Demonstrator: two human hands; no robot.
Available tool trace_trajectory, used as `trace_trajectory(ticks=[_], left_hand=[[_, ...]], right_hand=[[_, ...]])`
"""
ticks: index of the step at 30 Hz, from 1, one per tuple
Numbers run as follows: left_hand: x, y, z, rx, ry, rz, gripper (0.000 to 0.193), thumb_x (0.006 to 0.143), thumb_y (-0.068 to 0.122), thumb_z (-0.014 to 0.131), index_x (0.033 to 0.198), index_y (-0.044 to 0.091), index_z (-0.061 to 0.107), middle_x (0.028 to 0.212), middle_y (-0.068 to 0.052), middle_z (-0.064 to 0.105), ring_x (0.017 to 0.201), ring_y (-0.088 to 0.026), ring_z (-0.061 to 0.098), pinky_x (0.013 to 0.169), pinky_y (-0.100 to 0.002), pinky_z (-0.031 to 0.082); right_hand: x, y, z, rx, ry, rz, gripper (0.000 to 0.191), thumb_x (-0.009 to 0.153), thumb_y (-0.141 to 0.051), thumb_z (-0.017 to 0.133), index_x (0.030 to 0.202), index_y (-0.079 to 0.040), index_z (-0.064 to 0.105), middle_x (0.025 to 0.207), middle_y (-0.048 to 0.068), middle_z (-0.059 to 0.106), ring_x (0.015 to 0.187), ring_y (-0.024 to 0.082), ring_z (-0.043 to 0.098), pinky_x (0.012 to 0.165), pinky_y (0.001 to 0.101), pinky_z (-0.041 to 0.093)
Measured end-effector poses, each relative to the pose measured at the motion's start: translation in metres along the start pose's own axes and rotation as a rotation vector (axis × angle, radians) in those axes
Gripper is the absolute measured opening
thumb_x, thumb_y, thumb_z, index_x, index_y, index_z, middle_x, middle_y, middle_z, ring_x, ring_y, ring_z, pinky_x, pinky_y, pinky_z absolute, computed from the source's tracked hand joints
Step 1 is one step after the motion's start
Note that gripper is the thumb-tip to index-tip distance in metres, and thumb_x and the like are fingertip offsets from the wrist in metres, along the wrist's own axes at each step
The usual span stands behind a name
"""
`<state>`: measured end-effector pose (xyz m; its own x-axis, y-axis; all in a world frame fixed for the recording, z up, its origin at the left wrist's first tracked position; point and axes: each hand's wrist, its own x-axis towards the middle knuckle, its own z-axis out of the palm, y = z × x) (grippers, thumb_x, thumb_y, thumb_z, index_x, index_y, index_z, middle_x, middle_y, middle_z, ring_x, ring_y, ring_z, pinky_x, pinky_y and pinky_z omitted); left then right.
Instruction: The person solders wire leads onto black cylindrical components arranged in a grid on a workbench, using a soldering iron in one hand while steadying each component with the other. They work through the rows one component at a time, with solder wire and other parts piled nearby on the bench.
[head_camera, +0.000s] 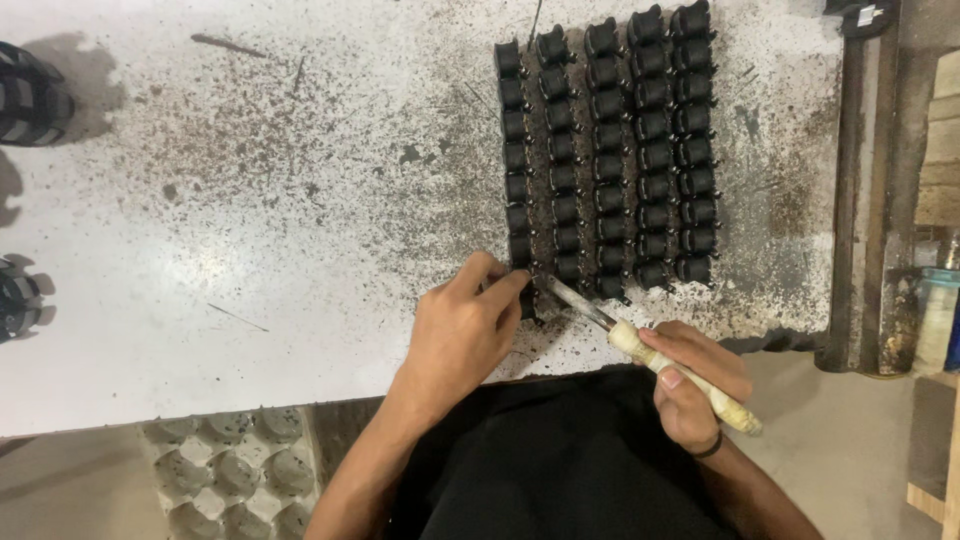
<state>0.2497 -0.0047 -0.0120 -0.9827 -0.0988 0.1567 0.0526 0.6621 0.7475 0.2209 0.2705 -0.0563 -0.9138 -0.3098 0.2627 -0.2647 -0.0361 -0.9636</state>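
R hand (690, 385) grips brush (650, 355); L hand (465, 325) pinches, prob., black part (527, 300).

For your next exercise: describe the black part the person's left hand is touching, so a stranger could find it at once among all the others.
Start at the speckled white worktable and find the block of small black moulded parts set in five neat columns. Follow the leftmost column down to its near end, where the left hand pinches one black part. It alone is touched by fingers and met by the blade of the pale-handled knife.

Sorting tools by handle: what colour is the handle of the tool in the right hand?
Cream-white, smudged with dirt; the handle shows in the head view.
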Motion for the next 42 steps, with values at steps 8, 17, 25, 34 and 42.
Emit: trace_trajectory(ticks=[8,17,25,34,42], left_hand=[[0.001,0.004,0.007,0.066,0.005,-0.01,0.018,0.084,0.003,0.072,0.101,0.001,0.074,0.096,-0.009,0.064,0.068,-0.026,0.069,0.057,-0.037,0.057],[-0.002,0.004,0.013,0.147,0.051,0.01,0.026,0.079,-0.001,0.068,0.104,0.002,0.074,0.097,-0.009,0.063,0.076,-0.027,0.069,0.059,-0.038,0.057],[-0.005,0.002,0.015,0.082,0.106,0.021,0.015,0.086,-0.001,0.074,0.101,-0.001,0.077,0.095,-0.007,0.066,0.069,-0.02,0.069,0.053,-0.031,0.056],[-0.007,-0.004,0.018,0.053,0.153,0.013,0.012,0.086,0.001,0.076,0.099,0.002,0.077,0.096,-0.006,0.07,0.066,-0.02,0.071,0.051,-0.031,0.055],[-0.005,-0.006,0.016,0.043,0.122,0.014,0.014,0.086,0.002,0.074,0.1,0.002,0.075,0.096,-0.01,0.069,0.064,-0.024,0.07,0.051,-0.035,0.056]], right_hand=[[-0.002,0.004,-0.002,0.099,-0.006,0.031,0.041,0.087,-0.016,0.059,0.114,0.014,0.069,0.098,0.028,0.07,0.071,0.027,0.069,0.064,0.0294,0.058],[0.001,0.0,-0.007,0.042,-0.01,0.028,0.04,0.088,-0.017,0.06,0.112,0.013,0.07,0.097,0.027,0.071,0.069,0.025,0.069,0.062,0.0281,0.057],[0.006,0.007,-0.008,0.014,-0.006,-0.078,0.034,0.09,-0.017,0.063,0.108,0.011,0.07,0.087,0.023,0.073,0.065,0.024,0.07,0.054,0.0278,0.056],[0.008,-0.002,-0.005,-0.054,-0.015,-0.055,0.039,0.084,-0.017,0.061,0.107,0.013,0.071,0.082,0.022,0.07,0.062,0.023,0.065,0.058,0.0276,0.051],[0.014,-0.005,0.001,-0.063,-0.002,-0.119,0.039,0.084,-0.018,0.061,0.107,0.013,0.07,0.089,0.025,0.07,0.07,0.026,0.068,0.066,0.0302,0.054]])
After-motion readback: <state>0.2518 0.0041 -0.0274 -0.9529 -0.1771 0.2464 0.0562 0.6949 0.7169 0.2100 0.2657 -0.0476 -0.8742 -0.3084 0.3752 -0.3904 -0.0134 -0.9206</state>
